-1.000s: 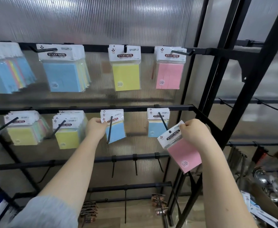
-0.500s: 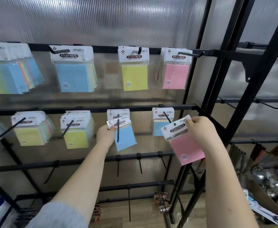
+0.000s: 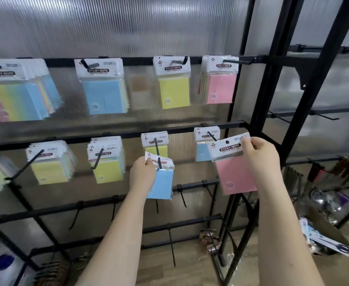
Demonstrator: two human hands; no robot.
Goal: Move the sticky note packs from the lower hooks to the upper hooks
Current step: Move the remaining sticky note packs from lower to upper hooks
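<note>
The right hand point(image 3: 260, 159) pinches the white card header of a flat, glossy pink pack point(image 3: 234, 174), held free of the rack with its long axis near vertical, header up and tilted slightly. The left hand point(image 3: 141, 175) grips the header corner of a rectangular blue pack point(image 3: 162, 183) threaded near the tip of a thin black lower hook point(image 3: 157, 152), hanging header up in front of the ribbed translucent panel point(image 3: 128, 27).

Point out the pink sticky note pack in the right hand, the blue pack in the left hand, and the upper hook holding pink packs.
pink sticky note pack point(image 3: 236, 174), head view, on its pink pad face.
blue pack point(image 3: 162, 185), head view, on its blue pad face.
upper hook point(image 3: 239, 62), head view, on its black rod.
</note>
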